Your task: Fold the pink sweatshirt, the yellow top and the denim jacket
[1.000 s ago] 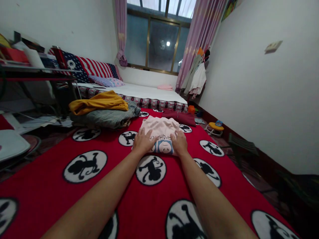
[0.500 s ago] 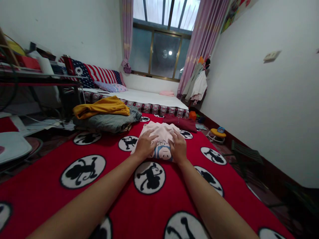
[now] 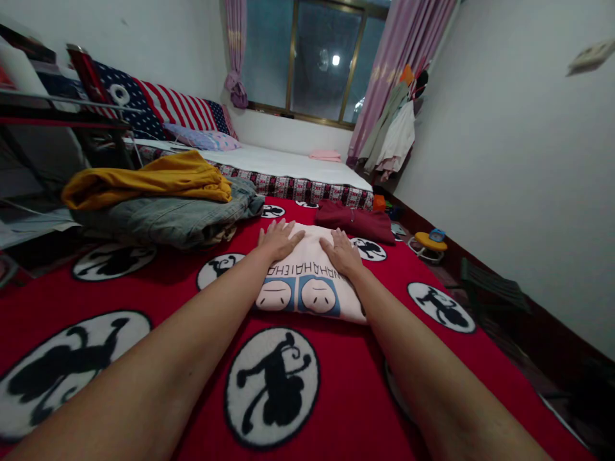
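A pale pink garment (image 3: 307,256), folded into a flat bundle, lies in front of me. Black lettering and blue squares with cartoon faces are printed on its near part, upside down to me. My left hand (image 3: 280,240) rests on its far left edge with fingers stretched out. On the far right edge lies my right hand (image 3: 342,251), flat, its fingers spread. Under the garment is a red blanket (image 3: 346,378) with black monkey figures in white circles.
A mustard garment (image 3: 158,179) tops folded denim (image 3: 177,214) at left. Beyond the pink bundle lies a folded maroon garment (image 3: 355,221). A bed (image 3: 288,160) stands under the window. At right are a yellow stool (image 3: 430,242) and a dark folding stool (image 3: 494,285).
My view has moved forward and down. Both hands have slid to the garment's far edge and flattened, and it lies smoother with more of its print showing.
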Motion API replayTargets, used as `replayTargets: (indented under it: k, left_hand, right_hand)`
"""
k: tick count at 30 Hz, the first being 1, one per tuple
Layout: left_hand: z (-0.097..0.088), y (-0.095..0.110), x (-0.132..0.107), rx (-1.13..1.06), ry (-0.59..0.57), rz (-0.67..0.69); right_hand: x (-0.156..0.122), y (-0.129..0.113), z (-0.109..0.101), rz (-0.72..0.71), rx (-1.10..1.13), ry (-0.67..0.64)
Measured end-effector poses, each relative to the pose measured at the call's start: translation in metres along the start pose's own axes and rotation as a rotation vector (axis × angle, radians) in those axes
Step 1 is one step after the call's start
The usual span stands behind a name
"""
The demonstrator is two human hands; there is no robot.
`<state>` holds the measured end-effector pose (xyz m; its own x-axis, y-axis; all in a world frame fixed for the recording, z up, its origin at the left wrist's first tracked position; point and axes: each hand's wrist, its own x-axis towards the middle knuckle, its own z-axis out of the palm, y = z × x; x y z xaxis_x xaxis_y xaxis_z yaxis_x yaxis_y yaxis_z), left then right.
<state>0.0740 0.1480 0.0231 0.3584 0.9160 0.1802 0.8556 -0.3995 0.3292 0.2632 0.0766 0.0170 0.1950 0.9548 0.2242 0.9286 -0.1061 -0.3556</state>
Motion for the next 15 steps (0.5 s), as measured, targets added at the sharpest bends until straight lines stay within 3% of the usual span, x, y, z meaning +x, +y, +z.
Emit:
replayTargets:
  k: [3,7,11,15]
  left_hand:
    - [0.0,-0.012,0.011,-0.026,0.075,-0.198]
    - [-0.002,-0.013,0.005,0.001,0.233,-0.217]
    - [-0.006,-0.008,-0.011,-0.096,0.324,-0.248]
    - [-0.01,-0.002,-0.027,-0.335,0.341,-0.331]
  right_hand:
    - [0.007,0.003,0.004,0.148,0.057,0.158]
    - [0.005,0.002,-0.002,0.289,0.083,0.31]
    - [-0.005,0.0,-0.008,0.353,0.172,0.371]
    - [-0.023,-0.001,-0.009,0.348,0.463,0.371]
